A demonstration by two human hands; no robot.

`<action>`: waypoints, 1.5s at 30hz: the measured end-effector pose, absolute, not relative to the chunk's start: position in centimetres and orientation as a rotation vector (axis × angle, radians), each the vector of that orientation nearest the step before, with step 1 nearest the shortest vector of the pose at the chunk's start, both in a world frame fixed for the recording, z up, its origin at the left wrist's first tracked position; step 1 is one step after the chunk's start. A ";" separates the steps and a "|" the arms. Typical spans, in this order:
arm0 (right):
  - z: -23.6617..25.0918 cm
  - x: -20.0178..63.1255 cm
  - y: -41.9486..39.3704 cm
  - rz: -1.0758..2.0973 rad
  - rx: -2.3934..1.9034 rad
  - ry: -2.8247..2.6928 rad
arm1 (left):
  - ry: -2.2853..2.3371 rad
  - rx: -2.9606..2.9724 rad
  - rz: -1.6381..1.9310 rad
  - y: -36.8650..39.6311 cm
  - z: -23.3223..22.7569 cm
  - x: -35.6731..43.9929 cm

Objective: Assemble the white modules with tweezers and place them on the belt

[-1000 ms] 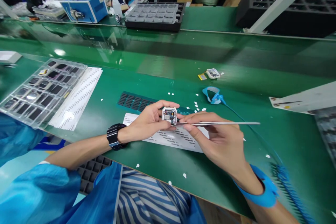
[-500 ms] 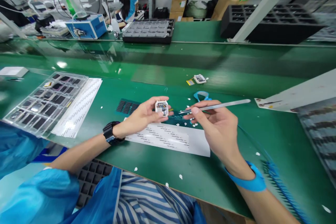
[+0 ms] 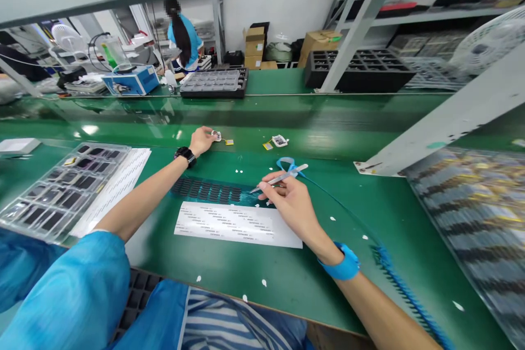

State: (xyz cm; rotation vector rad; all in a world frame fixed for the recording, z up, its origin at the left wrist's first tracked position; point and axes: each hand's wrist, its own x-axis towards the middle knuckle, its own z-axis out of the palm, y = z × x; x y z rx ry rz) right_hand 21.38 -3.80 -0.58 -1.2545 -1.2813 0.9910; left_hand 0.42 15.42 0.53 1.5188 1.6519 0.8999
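Note:
My left hand [image 3: 202, 141] reaches out over the green belt, its fingertips closed on a small white device housing [image 3: 216, 135] with electronics inside. A silver-and-yellow battery [image 3: 229, 142] lies beside that housing on its right. My right hand [image 3: 289, 199] grips metal tweezers [image 3: 283, 176], their tips pointing left just above the end of a sheet of black adhesive pieces [image 3: 209, 190]. Below that sheet lies a white printed paper strip [image 3: 229, 224]. A second white housing [image 3: 280, 141] with its own battery [image 3: 268, 146] rests farther right on the belt.
A clear tray of dark screens [image 3: 61, 186] lies at left on printed paper. The blue wrist-strap cord [image 3: 328, 202] trails to a coil [image 3: 402, 279]. At right a metal post [image 3: 430, 120] rises beside stacked trays [image 3: 484, 219]. A person [image 3: 186, 38] stands beyond the bench.
My left hand has carried the white housing away from in front of me to the belt ahead. My right hand still holds the tweezers, now over the adhesive sheet. The view has tilted up.

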 end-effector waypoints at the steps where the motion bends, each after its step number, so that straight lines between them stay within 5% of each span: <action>1: -0.5 21.3 -3.9 0.989 -1.252 -1.282 | 1.705 1.573 0.891 15.6 0.6 0.5; 16: -0.8 21.0 -4.0 0.907 -1.221 -1.367 | 1.501 2.031 0.556 14.5 -1.2 15.7; 32: -0.4 23.0 -3.7 0.473 -1.324 -1.420 | 1.176 1.598 0.665 7.5 3.9 7.2; 45: -2.5 20.2 -6.0 -0.139 -1.030 -2.053 | 1.232 1.793 0.701 -1.8 1.4 1.6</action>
